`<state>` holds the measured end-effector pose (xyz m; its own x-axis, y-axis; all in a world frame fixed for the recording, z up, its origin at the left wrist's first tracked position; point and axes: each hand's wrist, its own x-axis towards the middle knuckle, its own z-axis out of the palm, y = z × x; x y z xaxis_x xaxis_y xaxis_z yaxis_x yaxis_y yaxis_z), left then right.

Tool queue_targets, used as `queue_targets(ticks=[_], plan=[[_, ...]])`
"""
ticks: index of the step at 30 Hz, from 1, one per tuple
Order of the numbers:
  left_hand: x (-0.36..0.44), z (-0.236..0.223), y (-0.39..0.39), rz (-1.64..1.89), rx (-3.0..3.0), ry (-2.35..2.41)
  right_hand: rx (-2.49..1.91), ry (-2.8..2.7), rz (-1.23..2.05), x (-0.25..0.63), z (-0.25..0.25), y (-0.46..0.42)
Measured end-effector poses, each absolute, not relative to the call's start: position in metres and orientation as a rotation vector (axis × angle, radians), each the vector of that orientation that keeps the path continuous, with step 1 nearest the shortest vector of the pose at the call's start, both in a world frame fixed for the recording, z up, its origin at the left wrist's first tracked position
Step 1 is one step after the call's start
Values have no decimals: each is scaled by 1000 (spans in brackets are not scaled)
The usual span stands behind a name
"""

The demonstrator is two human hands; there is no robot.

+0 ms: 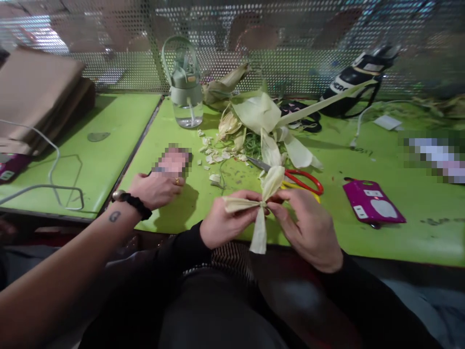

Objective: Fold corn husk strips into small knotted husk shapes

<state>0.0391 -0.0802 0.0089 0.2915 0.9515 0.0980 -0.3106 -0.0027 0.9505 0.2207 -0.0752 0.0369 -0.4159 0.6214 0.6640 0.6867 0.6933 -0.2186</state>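
Between my two hands is a corn husk piece with several pale strips spreading out from a small centre. My left hand pinches it from the left, one strip lying over the fingers. From the right, the thumb and fingers of my right hand close on it near the centre. Just beyond my hands lie red-handled scissors, partly covered by a husk strip. Behind them sits a pile of loose corn husks with small torn scraps and green shreds around it.
Another person's hand reaches in from the left to a blurred-out phone. A water bottle and a dark flask stand by the perforated metal screen. A purple power strip lies right; brown cardboard stands far left.
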Motion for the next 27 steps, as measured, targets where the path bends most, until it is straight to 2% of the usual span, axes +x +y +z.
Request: queue_targets(ticks=[3,16,23,27], plan=[[39,4,-78,1136,1170,767,-1025,-2228,-3,218,36,-74],[34,9,-60,965,849,624,-918,-2268,12,211,38,-64],[28,-8,-53,835,1282,627,-1099,-2137,53,217,31,-48],[25,-7,-46,982,1556,720,-1081,-2038,29,212,27,-43]])
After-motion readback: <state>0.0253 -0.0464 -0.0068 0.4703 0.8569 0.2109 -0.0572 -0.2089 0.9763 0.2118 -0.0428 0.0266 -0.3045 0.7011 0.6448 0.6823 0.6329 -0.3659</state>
